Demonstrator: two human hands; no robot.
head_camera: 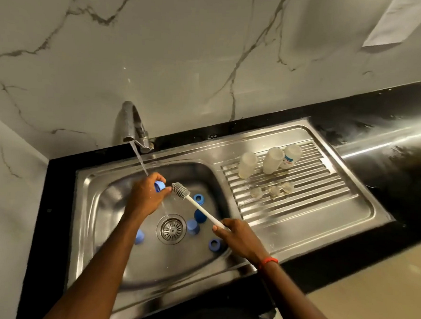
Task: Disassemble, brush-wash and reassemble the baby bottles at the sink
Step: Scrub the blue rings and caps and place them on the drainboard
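While water runs from the tap (132, 127), the left hand (145, 198), up and left of the drain (171, 228), grips one blue collar (159, 186) in curled fingers under the stream. Right hand (234, 238), right of the drain: fingers wrapped round the white handle of the bottle brush (198, 207), bristle head just beside the held collar. Around the drain, in the basin: two blue rings (198, 198), three blue caps (192, 226). Well right of the drain, on the ribbed drainboard (324, 202): three clear bottles (272, 160) standing, three clear teats (274, 191) near them.
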